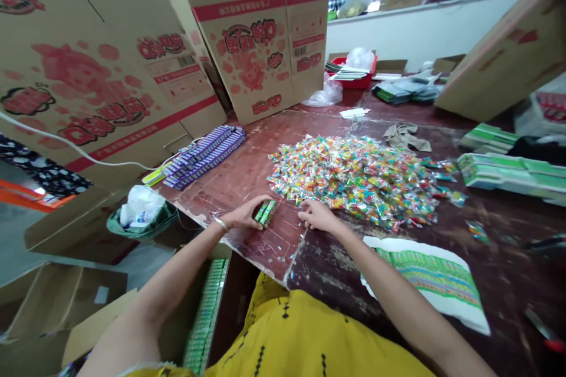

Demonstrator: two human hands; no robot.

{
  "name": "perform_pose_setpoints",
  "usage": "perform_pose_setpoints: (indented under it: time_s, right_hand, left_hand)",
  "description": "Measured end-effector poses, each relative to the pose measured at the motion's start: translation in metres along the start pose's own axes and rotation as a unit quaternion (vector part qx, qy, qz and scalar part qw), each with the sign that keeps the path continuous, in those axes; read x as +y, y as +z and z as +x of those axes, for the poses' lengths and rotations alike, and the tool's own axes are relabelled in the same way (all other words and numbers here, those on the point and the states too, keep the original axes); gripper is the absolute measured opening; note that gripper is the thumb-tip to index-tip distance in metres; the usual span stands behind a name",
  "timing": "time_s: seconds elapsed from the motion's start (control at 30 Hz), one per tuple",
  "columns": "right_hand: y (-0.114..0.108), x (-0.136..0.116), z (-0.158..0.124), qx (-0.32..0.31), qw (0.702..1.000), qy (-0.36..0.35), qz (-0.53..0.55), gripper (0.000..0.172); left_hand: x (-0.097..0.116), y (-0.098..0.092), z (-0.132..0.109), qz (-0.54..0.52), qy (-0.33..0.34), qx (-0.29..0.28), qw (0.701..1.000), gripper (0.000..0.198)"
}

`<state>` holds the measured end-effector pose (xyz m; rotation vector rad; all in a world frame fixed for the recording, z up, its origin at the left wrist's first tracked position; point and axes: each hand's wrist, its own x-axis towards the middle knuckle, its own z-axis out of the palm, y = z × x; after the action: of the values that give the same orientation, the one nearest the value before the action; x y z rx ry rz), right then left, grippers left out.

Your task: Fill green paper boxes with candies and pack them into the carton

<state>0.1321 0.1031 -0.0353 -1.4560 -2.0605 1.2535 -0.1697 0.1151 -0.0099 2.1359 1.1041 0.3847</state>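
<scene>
- Gripped in left hand: small green box, fingers curled round it, just left of candy pile.
- Right hand: fingers loosely spread, flat on table at pile's near edge.
- Pile: glossy multicolour wrappers.
- Cardboard carton w/ green boxes, below-left of pile.

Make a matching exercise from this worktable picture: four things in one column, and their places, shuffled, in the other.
Things:
1. small green box
2. heap of coloured sweets
3. purple packs
4. red basket

Places:
A. far end of the table
B. left table edge, below the cartons
C. in the left hand
D. table middle, beyond the right hand

Pairs: 1-C, 2-D, 3-B, 4-A
</scene>
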Motion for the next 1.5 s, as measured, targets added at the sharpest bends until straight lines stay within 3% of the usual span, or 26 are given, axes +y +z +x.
perform_pose_setpoints:
  time_s: [0.1,0.2,0.37,0.5,0.6,0.73,0.87,0.97,1.07,1.13,1.23,1.37,1.5]
  right_hand:
    - [0.015,-0.016,0.017,0.013,0.999,-0.020,-0.030,0.042]
    - [0.024,-0.034,0.035,0.034,0.994,-0.060,-0.087,0.054]
    - [0.023,-0.053,0.052,0.010,0.968,-0.146,-0.202,0.074]
    - [0.025,-0.064,0.061,-0.026,0.941,-0.195,-0.274,0.063]
    - [0.030,-0.071,0.068,-0.033,0.927,-0.213,-0.306,0.052]
    - [0.041,-0.083,0.076,-0.022,0.921,-0.215,-0.324,0.041]
    - [0.042,-0.094,0.072,0.006,0.924,-0.200,-0.326,0.052]
    - [0.016,-0.087,0.053,0.036,0.924,-0.181,-0.334,0.049]
    - [-0.031,-0.064,0.023,0.074,0.922,-0.140,-0.352,0.033]
    - [-0.061,-0.045,0.006,0.101,0.920,-0.106,-0.365,0.032]
    - [-0.087,-0.026,0.000,0.109,0.913,-0.095,-0.382,0.039]
    - [-0.085,-0.018,0.026,0.092,0.877,-0.175,-0.437,0.052]
    - [-0.073,-0.013,0.061,0.109,0.859,-0.179,-0.468,0.070]
  left_hand:
    - [-0.001,-0.005,-0.004,0.008,0.003,-0.011,1.000,0.117]
    - [0.006,0.010,-0.016,0.034,-0.051,0.039,0.997,0.126]
    - [0.033,0.063,-0.027,0.169,-0.145,0.206,0.953,0.089]
    - [0.043,0.084,-0.017,0.229,-0.196,0.256,0.918,0.055]
    - [0.041,0.083,-0.010,0.244,-0.209,0.262,0.910,0.038]
    - [0.033,0.071,-0.010,0.253,-0.213,0.261,0.907,0.033]
    - [0.024,0.062,-0.016,0.260,-0.236,0.267,0.897,0.035]
    - [0.023,0.060,-0.022,0.275,-0.230,0.262,0.896,0.044]
    - [0.030,0.053,-0.016,0.311,-0.204,0.295,0.880,0.068]
    - [0.037,0.041,0.007,0.294,-0.169,0.325,0.883,0.075]
    - [0.039,0.013,0.073,0.189,-0.140,0.317,0.919,0.068]
    - [0.022,-0.023,0.177,0.114,-0.221,0.297,0.922,0.066]
    - [-0.003,-0.038,0.238,0.092,-0.264,0.288,0.916,0.070]
